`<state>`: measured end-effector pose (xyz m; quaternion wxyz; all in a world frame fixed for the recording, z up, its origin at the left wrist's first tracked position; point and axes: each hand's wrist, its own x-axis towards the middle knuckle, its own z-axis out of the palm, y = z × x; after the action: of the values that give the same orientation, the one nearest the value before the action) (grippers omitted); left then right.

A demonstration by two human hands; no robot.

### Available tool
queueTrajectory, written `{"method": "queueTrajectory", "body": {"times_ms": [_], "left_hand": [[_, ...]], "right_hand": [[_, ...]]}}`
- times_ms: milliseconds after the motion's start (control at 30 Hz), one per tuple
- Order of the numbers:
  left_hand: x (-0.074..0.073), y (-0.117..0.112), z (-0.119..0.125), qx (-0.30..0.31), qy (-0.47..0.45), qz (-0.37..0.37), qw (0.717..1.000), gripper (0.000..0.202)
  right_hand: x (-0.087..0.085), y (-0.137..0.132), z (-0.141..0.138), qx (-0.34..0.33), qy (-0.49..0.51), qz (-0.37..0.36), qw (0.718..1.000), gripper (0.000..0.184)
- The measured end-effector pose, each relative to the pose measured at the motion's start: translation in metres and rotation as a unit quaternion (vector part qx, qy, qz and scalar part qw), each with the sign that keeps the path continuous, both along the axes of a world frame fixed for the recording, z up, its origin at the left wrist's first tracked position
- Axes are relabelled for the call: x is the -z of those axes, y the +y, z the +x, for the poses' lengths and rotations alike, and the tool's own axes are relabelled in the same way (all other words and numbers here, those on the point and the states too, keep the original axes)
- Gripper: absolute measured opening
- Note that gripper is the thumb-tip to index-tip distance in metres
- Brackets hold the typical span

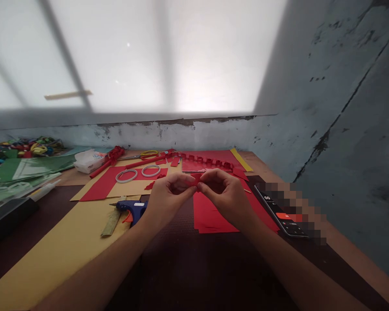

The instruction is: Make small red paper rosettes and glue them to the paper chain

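A small red paper piece is pinched between my two hands above the table. My left hand is closed on its left side, thumb in front and fingers behind. On the other side my right hand grips it with thumb and forefinger, the two thumbs nearly touching. Much of the piece is covered by my fingers. Beneath my right hand lie red paper sheets. A blue hot glue gun rests left of my left wrist, partly hidden by it.
Behind my hands stretch a row of red paper loops and a red rod. Two pale rings, yellow-handled scissors and a white plastic tub are at the back left. A phone lies at the right.
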<state>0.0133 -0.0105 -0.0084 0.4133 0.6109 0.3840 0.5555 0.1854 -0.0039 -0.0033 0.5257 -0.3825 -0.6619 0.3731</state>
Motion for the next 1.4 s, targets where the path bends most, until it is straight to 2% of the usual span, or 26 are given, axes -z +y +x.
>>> {"method": "queueTrajectory", "body": {"times_ms": [300, 600, 867, 1000, 1067, 1167, 1300, 1400], "left_hand": [[0.0008, 0.0008, -0.0003, 0.005, -0.003, 0.018, 1.0, 0.013], [0.0, 0.0013, 0.0004, 0.007, 0.003, 0.002, 1.0, 0.011], [-0.002, 0.0019, -0.0019, 0.08, -0.021, -0.043, 0.996, 0.014], [-0.0017, 0.0039, -0.0045, 0.05, -0.046, -0.098, 0.993, 0.027], [-0.0011, 0.0045, -0.005, 0.023, -0.056, -0.09, 0.994, 0.028], [-0.0011, 0.0045, -0.0043, 0.011, -0.027, -0.072, 0.997, 0.027], [-0.0019, 0.0035, -0.0029, 0.053, 0.014, -0.103, 0.993, 0.025], [-0.0021, 0.0027, -0.0032, 0.065, 0.038, -0.081, 0.994, 0.027]], "right_hand": [[-0.0008, 0.0008, 0.0012, -0.009, -0.001, -0.005, 1.0, 0.022], [-0.0007, 0.0008, 0.0038, -0.047, -0.012, -0.026, 0.998, 0.027], [-0.0023, 0.0009, 0.0024, -0.057, -0.064, -0.029, 0.996, 0.016], [-0.0019, 0.0016, 0.0022, -0.049, -0.016, -0.044, 0.998, 0.024], [-0.0012, 0.0024, 0.0022, -0.042, 0.001, -0.053, 0.998, 0.027], [-0.0006, 0.0033, 0.0021, -0.041, 0.009, -0.058, 0.997, 0.031], [-0.0011, 0.0031, 0.0017, -0.059, 0.015, -0.053, 0.997, 0.03], [-0.0012, 0.003, 0.0019, -0.061, 0.016, -0.055, 0.996, 0.028]]}}
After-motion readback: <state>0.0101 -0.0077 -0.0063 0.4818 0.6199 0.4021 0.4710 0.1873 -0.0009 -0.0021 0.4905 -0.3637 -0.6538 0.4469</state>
